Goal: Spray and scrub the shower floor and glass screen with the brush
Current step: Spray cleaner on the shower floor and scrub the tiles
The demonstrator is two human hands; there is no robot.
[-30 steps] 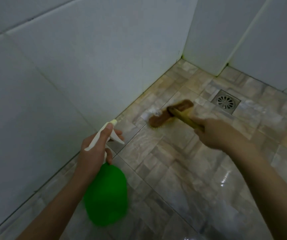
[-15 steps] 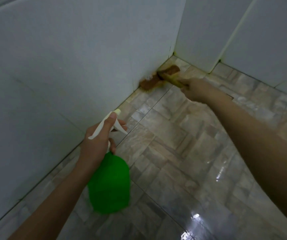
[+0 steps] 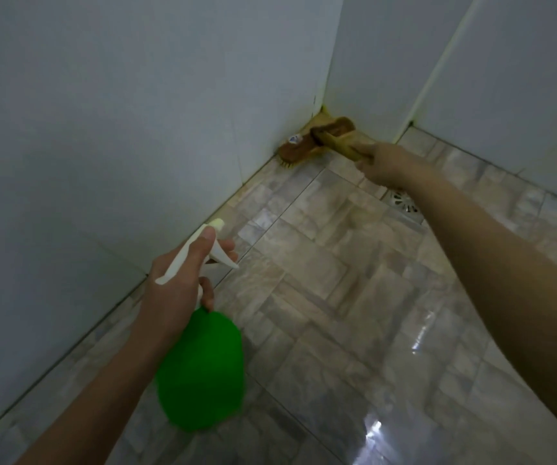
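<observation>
Since half a second ago our brush (image 3: 307,144) has gone deeper into the corner; a second ago it worked the open tiles beside the drain (image 3: 404,205). Our right hand (image 3: 386,162) curls its fingers round the yellowish handle, with the arm stretched out across the shower floor (image 3: 320,297). The brown wooden head lies along the foot of the left wall (image 3: 102,129), pale bristles down on the tiles. Its far end seems to touch the back wall (image 3: 371,62), though the blur there leaves us unsure.

The drain shows only in part, just beyond our right forearm. Our left hand (image 3: 176,283) grips the neck of the green spray bottle (image 3: 200,370). The thumb lies along the top of the white spray head, a finger curls at the trigger, and the nozzle points toward the corner. The bottle hangs above the floor near the left wall, well apart from the brush. The grey-beige tiles are wet, with bright glare at the lower right. Yellow staining marks the grout in the corner.
</observation>
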